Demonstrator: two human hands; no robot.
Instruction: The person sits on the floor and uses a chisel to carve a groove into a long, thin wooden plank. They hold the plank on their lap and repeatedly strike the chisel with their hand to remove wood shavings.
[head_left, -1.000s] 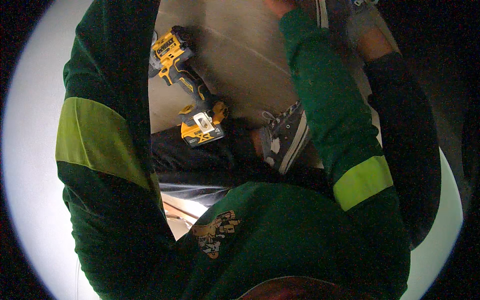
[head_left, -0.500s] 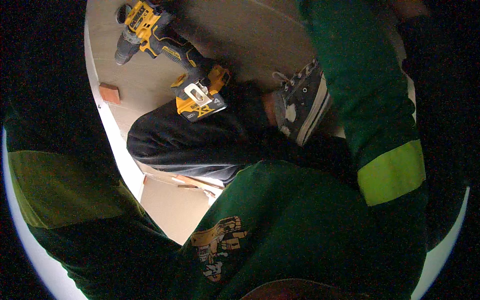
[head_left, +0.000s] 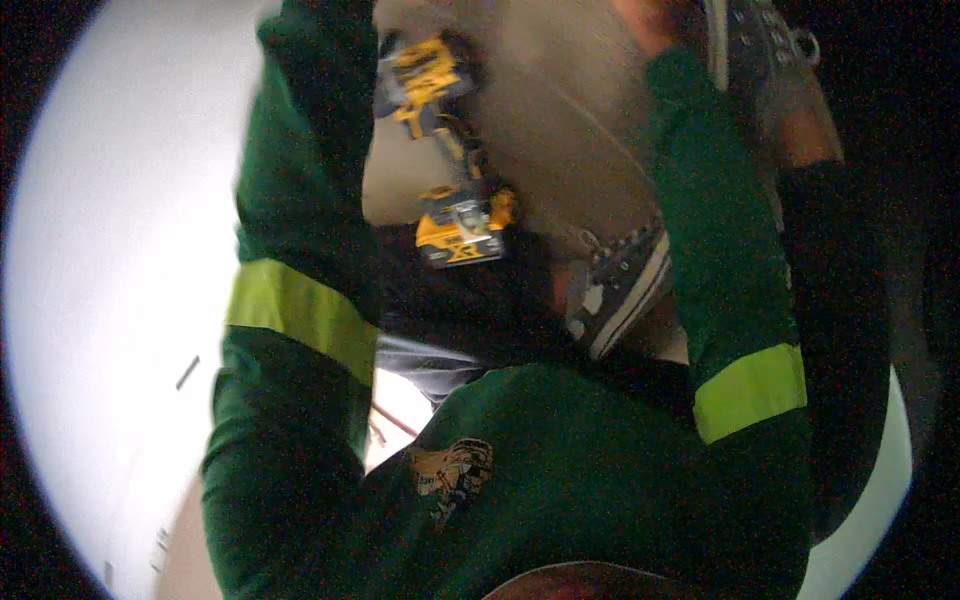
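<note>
My left arm, in a green sleeve [head_left: 300, 180] with a yellow-green band, reaches up past the top edge, so its hand is out of sight. Part of my right hand [head_left: 648, 22] shows at the top, beyond the cuff of the other green sleeve [head_left: 715, 190]. Its fingers are cut off by the edge, and what it touches is hidden. Between the arms is a yellow and black cordless drill [head_left: 430, 80], blurred, with its battery end close to my dark trouser leg. Neither visible part of my arms touches it.
One dark lace-up shoe [head_left: 625, 285] with a striped sole rests below the right forearm. A second shoe [head_left: 760, 50] is at the upper right, with an ankle below it. A bright white surface [head_left: 120, 250] fills the left side. The beige floor [head_left: 550, 120] lies beyond the drill.
My left arm has swung inward and now stands upright in view, past the drill's left side. The drill and shoe appear shifted right and down. Part of my right hand and a second shoe have come into view.
</note>
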